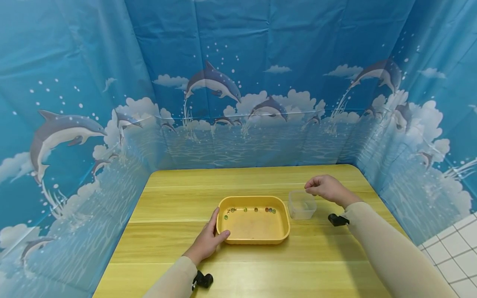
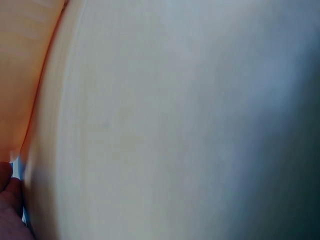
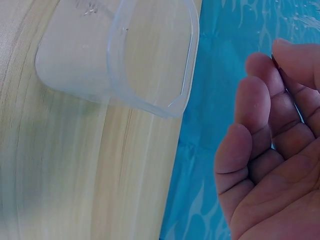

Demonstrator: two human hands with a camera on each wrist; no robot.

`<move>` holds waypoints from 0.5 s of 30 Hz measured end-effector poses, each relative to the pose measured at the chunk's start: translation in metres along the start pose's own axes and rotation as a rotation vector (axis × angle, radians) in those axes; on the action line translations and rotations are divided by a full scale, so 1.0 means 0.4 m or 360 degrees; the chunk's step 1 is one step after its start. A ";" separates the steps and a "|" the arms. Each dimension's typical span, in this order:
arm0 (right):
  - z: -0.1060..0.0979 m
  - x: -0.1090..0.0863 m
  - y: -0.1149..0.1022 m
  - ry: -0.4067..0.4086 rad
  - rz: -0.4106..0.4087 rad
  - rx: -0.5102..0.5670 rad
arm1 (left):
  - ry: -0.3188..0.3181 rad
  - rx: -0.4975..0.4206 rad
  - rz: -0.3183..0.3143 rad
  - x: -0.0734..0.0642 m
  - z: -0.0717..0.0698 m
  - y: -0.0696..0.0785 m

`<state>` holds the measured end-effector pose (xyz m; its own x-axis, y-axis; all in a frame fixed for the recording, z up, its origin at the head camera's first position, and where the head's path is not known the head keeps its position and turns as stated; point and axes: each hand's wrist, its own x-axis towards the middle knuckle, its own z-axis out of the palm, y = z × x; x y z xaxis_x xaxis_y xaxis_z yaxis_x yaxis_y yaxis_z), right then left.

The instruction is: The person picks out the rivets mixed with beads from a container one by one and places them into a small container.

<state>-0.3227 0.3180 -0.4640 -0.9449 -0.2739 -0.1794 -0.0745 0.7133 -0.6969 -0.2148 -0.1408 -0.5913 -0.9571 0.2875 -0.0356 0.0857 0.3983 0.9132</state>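
My left hand (image 1: pixel 207 240) grips a yellow plastic tray (image 1: pixel 253 241) by its left end, thumb over the near corner of the rim and fingers along the outer wall. Several glass marbles (image 1: pixel 245 210) lie in the tray, most along its far side. A clear plastic container (image 1: pixel 302 214) stands just right of the tray. Above its far right rim hovers my right hand (image 1: pixel 329 189). In the right wrist view its thumb meets a fingertip with a dark sliver between them; I cannot tell whether this hand (image 3: pixel 280 135) holds anything. The container (image 3: pixel 75 65) is beside it there.
A wood-grain table (image 1: pixel 179 198) carries everything. Blue dolphin-printed curtains (image 1: pixel 238 140) hang close behind its far edge and along both sides. White floor tiles (image 1: pixel 452 248) show at the lower right. A black wrist device (image 1: pixel 338 219) sits on the right sleeve.
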 end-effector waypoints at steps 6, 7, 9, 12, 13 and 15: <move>0.002 0.001 0.006 -0.0012 -0.0005 0.0000 | 0.0008 0.0010 -0.0006 0.000 0.001 -0.001; 0.002 0.001 0.007 -0.0011 -0.0008 -0.0001 | 0.0010 0.0013 -0.0007 0.001 0.001 -0.001; 0.003 0.001 0.008 -0.0011 -0.0011 0.0001 | 0.0012 0.0012 -0.0008 0.001 0.001 0.000; 0.004 0.001 0.008 -0.0013 -0.0013 0.0005 | 0.0014 0.0018 -0.0011 0.002 0.001 0.001; 0.004 0.001 0.008 -0.0016 -0.0013 0.0007 | 0.0015 0.0021 -0.0012 0.002 0.001 0.001; 0.005 0.001 0.008 -0.0019 -0.0015 0.0005 | 0.0016 0.0025 -0.0012 0.002 0.000 0.001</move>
<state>-0.3229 0.3189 -0.4676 -0.9403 -0.2881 -0.1811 -0.0823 0.7089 -0.7005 -0.2154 -0.1403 -0.5910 -0.9604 0.2758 -0.0384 0.0826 0.4139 0.9066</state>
